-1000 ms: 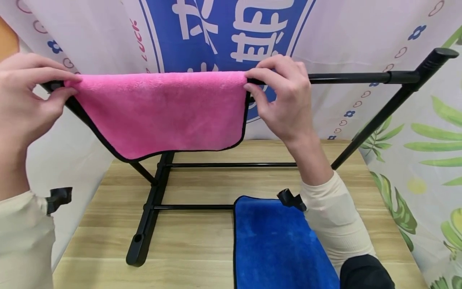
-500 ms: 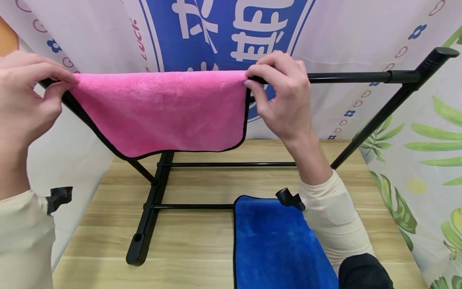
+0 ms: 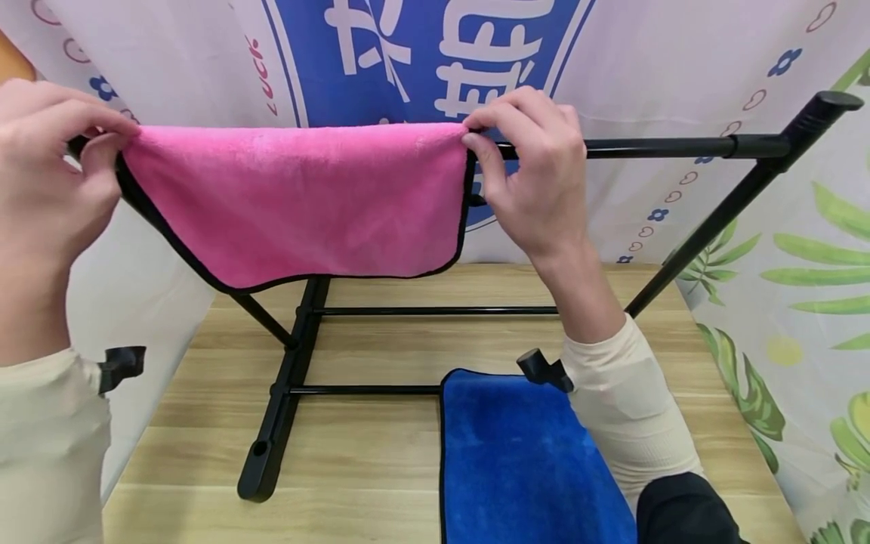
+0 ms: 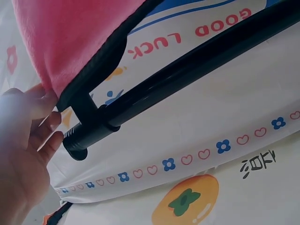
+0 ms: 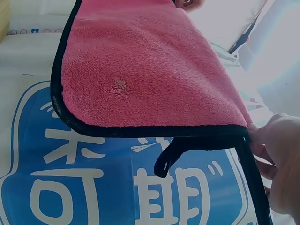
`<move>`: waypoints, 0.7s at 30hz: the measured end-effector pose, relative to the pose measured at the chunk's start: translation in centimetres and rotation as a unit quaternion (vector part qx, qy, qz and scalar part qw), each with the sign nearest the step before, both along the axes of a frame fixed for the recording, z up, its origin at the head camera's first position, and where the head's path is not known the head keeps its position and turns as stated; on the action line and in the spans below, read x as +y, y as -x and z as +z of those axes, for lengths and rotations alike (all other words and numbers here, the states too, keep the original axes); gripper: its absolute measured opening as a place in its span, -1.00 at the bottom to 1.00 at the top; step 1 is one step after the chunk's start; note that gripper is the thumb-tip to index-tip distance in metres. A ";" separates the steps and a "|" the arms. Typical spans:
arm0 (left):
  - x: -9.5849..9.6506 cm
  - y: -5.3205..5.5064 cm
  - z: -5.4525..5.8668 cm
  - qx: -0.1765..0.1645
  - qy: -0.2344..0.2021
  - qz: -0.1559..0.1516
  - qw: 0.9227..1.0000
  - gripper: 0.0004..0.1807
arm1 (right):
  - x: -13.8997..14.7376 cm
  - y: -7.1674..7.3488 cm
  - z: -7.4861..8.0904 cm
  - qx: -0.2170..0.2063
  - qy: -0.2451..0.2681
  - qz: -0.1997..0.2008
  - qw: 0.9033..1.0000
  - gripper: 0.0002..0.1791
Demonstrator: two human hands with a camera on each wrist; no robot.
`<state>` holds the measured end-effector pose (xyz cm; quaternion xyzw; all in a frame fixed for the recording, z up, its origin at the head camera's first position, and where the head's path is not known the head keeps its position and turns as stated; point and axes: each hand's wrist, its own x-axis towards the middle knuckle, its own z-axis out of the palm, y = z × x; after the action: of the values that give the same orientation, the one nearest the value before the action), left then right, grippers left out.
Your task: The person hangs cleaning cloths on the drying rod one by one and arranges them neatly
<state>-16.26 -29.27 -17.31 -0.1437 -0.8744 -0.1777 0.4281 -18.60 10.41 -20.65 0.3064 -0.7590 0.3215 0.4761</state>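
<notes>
A pink towel with black edging hangs folded along the top of a black rack. My left hand pinches the fold at its left end, and my right hand pinches the right end. Between them the fold stands slightly above the top bar's line. In the left wrist view the towel runs down to my left hand, beside the bar's end. The right wrist view shows the towel's far flap, a black tab under its edge and my right hand.
A blue towel lies flat on the wooden table, partly under my right forearm. The rack's left foot and lower bars stand behind and left of it. Printed curtains hang at the back and sides.
Both hands have risen slightly, lifting the pink towel's fold and lower edge. The fold has also drawn a little to the left at my left hand. The blue towel has not moved.
</notes>
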 end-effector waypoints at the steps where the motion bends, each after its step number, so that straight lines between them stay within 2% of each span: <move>1: 0.0 0.0 0.0 0.001 -0.005 0.000 1.000 -0.69 | 0.0 0.1 0.1 0.002 0.002 -0.002 1.000 -0.79; 7: 0.0 0.6 0.1 0.010 -0.019 0.011 1.000 -0.66 | -0.3 0.3 0.4 0.010 0.016 -0.014 1.000 -0.76; 11: 0.4 0.5 0.1 0.007 0.012 0.030 0.999 -0.68 | -0.2 0.4 0.5 -0.009 0.001 -0.025 1.000 -0.74; 14: 0.7 0.3 0.1 0.001 0.049 0.031 0.998 -0.70 | -0.1 0.4 0.5 -0.023 -0.009 -0.031 0.999 -0.74; 19: 0.7 0.3 0.0 0.001 0.050 0.027 0.998 -0.73 | 0.1 0.2 0.3 -0.022 0.008 -0.017 1.000 -0.78; 21: 0.6 0.4 -0.2 0.001 0.034 0.028 0.999 -0.73 | 0.2 0.2 0.1 -0.016 0.009 -0.012 1.000 -0.79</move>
<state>-16.61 -28.64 -17.51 -0.1338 -0.8834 -0.1352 0.4284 -18.79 10.57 -20.50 0.2875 -0.7674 0.3277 0.4701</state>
